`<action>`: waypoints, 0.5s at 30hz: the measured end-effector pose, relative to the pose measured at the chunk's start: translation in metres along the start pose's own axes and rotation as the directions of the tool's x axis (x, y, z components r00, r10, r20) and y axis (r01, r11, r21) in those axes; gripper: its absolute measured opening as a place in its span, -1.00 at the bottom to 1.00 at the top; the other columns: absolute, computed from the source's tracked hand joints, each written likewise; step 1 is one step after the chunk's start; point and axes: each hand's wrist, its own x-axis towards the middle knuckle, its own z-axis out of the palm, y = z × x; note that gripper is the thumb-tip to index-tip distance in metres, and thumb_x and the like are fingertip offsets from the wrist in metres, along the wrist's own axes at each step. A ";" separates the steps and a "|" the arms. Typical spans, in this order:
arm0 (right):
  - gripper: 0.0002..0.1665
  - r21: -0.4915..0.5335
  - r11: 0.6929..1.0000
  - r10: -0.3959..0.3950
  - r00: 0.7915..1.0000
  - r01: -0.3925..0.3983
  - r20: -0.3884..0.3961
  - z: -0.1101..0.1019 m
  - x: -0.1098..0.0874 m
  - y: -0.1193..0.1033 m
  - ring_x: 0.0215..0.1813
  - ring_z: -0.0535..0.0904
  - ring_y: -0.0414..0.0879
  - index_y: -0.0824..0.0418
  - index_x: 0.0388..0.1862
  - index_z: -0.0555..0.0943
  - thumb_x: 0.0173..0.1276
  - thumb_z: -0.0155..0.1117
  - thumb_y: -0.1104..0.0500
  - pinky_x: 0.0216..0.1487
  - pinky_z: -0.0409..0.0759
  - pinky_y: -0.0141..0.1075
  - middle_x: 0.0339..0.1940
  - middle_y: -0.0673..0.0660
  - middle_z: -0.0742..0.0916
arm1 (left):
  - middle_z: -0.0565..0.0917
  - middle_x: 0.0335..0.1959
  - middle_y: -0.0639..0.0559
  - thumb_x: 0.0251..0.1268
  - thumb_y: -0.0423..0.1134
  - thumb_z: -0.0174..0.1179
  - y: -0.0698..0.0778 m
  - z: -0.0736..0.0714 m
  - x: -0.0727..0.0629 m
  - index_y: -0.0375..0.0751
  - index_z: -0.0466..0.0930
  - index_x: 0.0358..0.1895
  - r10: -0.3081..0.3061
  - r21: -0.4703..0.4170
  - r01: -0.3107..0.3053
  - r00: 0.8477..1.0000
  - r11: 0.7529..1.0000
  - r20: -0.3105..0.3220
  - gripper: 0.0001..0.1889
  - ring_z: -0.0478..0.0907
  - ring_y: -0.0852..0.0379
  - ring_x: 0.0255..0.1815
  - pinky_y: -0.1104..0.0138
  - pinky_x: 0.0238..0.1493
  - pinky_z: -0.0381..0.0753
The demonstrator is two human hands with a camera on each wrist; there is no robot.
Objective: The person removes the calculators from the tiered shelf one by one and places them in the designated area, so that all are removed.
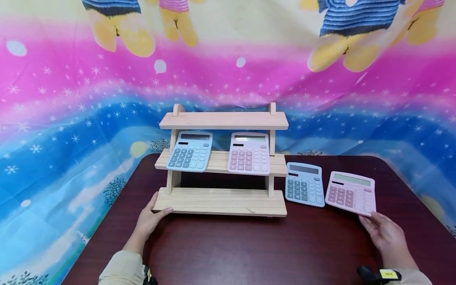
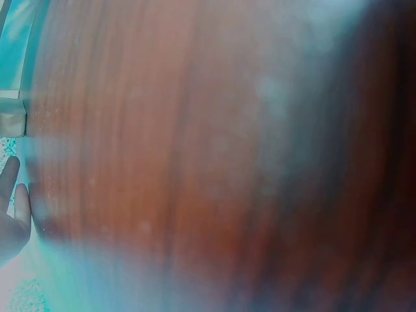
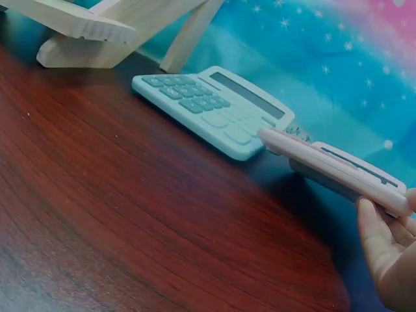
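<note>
My right hand (image 1: 390,237) pinches the near right corner of a pink calculator (image 1: 350,192). In the right wrist view the pink calculator (image 3: 344,170) appears tilted and raised off the table, with the thumb below it. Beside it on the table lies a blue calculator (image 1: 304,185), screen away from me. A three-tier wooden display stand (image 1: 221,200) stands left of them. At the left end of its bottom shelf rests my left hand (image 1: 149,221), thumb along the front edge, fingers extended along the side. Another blue calculator (image 1: 190,152) and pink calculator (image 1: 249,153) lean on the middle shelf.
The stand's top shelf (image 1: 224,120) and bottom shelf bear nothing. A dark red wooden table (image 1: 256,249) extends beneath everything. Behind it hangs a patterned cloth (image 1: 228,79) in pink and blue. The left wrist view is mostly blurred tabletop.
</note>
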 end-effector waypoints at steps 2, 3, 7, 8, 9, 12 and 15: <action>-0.64 0.010 1.000 0.003 1.000 -0.003 -0.001 0.000 0.001 0.000 -0.36 0.59 0.02 0.42 -0.50 0.60 0.30 -0.16 0.45 -0.35 0.54 -0.14 -0.48 0.25 0.65 | -0.10 0.32 -0.27 -0.10 0.08 0.25 0.000 0.000 0.000 0.02 -0.25 0.36 0.002 -0.001 -0.002 1.000 1.000 -0.002 0.01 -0.16 -0.20 0.29 -0.06 0.15 -0.09; -0.63 0.012 1.000 0.006 1.000 -0.005 -0.007 -0.001 0.002 -0.001 -0.36 0.59 0.02 0.43 -0.51 0.60 0.30 -0.18 0.45 -0.35 0.54 -0.15 -0.49 0.25 0.65 | -0.09 0.32 -0.26 -0.10 0.07 0.25 0.000 0.000 0.000 0.02 -0.24 0.36 0.002 -0.002 -0.002 1.000 1.000 -0.003 0.00 -0.16 -0.20 0.29 -0.06 0.15 -0.09; -0.64 0.005 1.000 0.022 0.993 -0.022 -0.118 -0.003 0.007 -0.004 -0.38 0.59 0.01 0.38 -0.57 0.57 0.31 -0.15 0.40 -0.32 0.54 -0.16 -0.52 0.22 0.64 | -0.09 0.32 -0.26 -0.09 0.07 0.25 0.000 0.000 0.000 0.01 -0.24 0.36 0.004 0.001 -0.004 1.000 1.000 -0.002 0.00 -0.16 -0.20 0.29 -0.06 0.15 -0.09; -0.65 0.002 1.000 0.031 0.987 -0.031 -0.158 -0.004 0.009 -0.005 -0.38 0.59 0.00 0.36 -0.58 0.55 0.31 -0.13 0.38 -0.31 0.54 -0.16 -0.53 0.20 0.64 | -0.09 0.32 -0.26 -0.09 0.07 0.25 0.000 0.000 0.000 0.01 -0.25 0.36 0.005 0.003 -0.005 1.000 1.000 -0.001 0.00 -0.16 -0.20 0.29 -0.06 0.15 -0.09; -0.67 0.002 0.999 0.039 0.980 -0.040 -0.194 -0.004 0.011 -0.006 -0.39 0.59 0.00 0.35 -0.58 0.53 0.31 -0.12 0.37 -0.30 0.53 -0.17 -0.54 0.19 0.63 | -0.09 0.32 -0.26 -0.09 0.07 0.25 -0.001 0.000 0.001 0.02 -0.25 0.36 0.003 0.004 -0.003 1.000 1.000 -0.001 0.00 -0.15 -0.19 0.29 -0.05 0.15 -0.09; -0.82 -0.015 0.998 0.051 0.949 -0.058 -0.311 -0.006 0.017 -0.011 -0.42 0.59 -0.02 0.20 -0.42 0.50 0.30 -0.07 0.31 -0.30 0.53 -0.18 -0.57 0.16 0.62 | -0.08 0.32 -0.27 -0.09 0.07 0.25 0.000 0.000 0.000 0.00 -0.25 0.36 0.008 0.017 -0.008 1.000 1.000 -0.005 0.00 -0.15 -0.20 0.28 -0.05 0.15 -0.09; -0.68 -0.057 0.995 0.048 0.918 -0.077 -0.395 -0.006 0.023 -0.015 -0.45 0.58 -0.06 -0.06 -0.01 0.36 0.30 -0.05 0.26 -0.31 0.54 -0.19 -0.61 0.12 0.60 | -0.07 0.31 -0.27 -0.08 0.06 0.24 0.002 0.000 -0.001 0.00 -0.25 0.36 0.007 0.026 -0.007 1.000 1.000 -0.008 0.00 -0.14 -0.20 0.28 -0.05 0.16 -0.09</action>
